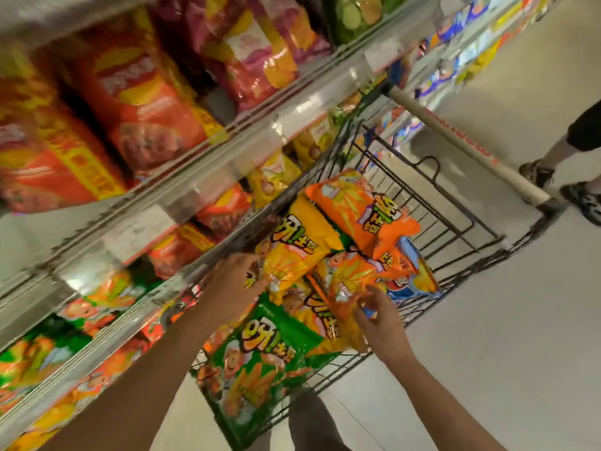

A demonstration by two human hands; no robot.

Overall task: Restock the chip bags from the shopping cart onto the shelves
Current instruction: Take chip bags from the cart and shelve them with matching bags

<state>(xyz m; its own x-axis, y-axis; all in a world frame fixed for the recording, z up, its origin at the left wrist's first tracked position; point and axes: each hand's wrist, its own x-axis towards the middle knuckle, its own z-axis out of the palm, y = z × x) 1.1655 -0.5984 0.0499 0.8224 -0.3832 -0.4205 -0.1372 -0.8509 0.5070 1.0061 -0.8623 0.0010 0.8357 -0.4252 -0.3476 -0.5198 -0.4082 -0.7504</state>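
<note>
A black wire shopping cart [461, 222] stands beside the shelves, piled with chip bags. On top lie an orange bag [361, 209], a yellow bag [299, 242] and a green bag [260, 362] nearest me. My left hand [234, 278] reaches into the cart and grips the lower edge of the yellow bag. My right hand [377, 317] closes its fingers on the crinkled end of another orange bag [351, 278] in the middle of the pile. The shelves [208, 157] on the left hold rows of red, orange and green bags.
The cart's pale handle [461, 141] points away from me at the upper right. A second person's legs and shoes [559, 177] stand just beyond it on the grey floor. More stocked shelves run along the aisle at the top right.
</note>
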